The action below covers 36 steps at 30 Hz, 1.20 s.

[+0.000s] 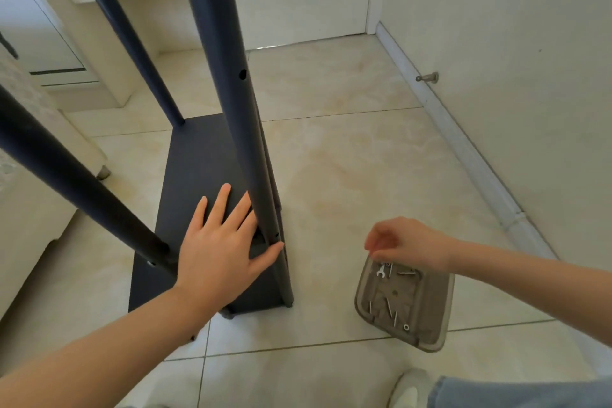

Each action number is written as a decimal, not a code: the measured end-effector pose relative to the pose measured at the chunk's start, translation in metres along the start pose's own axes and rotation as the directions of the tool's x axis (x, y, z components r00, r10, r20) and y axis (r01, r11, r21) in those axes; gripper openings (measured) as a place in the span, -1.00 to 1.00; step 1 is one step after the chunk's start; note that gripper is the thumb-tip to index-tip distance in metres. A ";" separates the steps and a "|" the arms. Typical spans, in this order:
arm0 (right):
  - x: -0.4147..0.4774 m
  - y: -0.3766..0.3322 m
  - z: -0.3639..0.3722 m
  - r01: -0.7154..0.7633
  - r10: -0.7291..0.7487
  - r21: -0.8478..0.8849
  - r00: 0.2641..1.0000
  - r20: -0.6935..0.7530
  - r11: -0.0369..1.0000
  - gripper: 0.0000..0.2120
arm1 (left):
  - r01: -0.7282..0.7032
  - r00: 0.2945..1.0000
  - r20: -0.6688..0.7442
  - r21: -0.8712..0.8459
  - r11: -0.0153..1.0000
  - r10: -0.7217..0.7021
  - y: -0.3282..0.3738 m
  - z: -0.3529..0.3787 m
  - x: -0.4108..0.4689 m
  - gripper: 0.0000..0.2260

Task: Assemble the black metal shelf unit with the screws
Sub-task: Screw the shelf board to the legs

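Shelf unit [198, 159] sits beneath flat left hand [218, 242].

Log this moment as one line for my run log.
phase: reaching for screws | left hand: flat on black shelf panel beside corner pole | right hand: curled over tray of screws, grip unclear

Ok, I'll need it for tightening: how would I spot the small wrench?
Right of the black shelf, a greyish tray lies on the floor. The wrench sits in its far left corner, below the right hand. It is short and fork-ended; the screws near it are thin straight pins.
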State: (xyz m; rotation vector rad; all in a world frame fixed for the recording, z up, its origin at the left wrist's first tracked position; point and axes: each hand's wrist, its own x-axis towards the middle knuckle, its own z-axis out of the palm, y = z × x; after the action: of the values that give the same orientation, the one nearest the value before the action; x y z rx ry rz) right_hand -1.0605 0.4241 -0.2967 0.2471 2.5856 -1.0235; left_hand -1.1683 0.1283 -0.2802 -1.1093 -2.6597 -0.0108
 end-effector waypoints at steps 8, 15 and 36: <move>0.035 0.090 0.067 -0.127 0.168 -0.219 0.969 0.182 0.967 -0.84 | 0.006 0.998 -0.060 -0.005 1.000 -0.006 0.001 0.002 0.001 -0.37; 0.050 0.127 0.132 -0.060 0.199 -0.345 0.902 0.384 0.937 -0.64 | -0.005 0.991 -0.131 -0.011 1.000 0.004 0.000 0.005 -0.002 -0.36; 0.064 0.135 0.137 0.051 0.140 -0.508 0.934 0.330 0.860 -0.75 | 0.006 0.995 -0.095 0.012 1.000 -0.005 0.001 0.006 0.000 -0.34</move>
State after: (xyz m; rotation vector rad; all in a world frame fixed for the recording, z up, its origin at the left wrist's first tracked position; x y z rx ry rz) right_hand -1.0466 0.4294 -0.4985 -0.0180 2.3852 -0.2922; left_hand -1.1692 0.1295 -0.2865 -1.0699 -2.5755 -0.0470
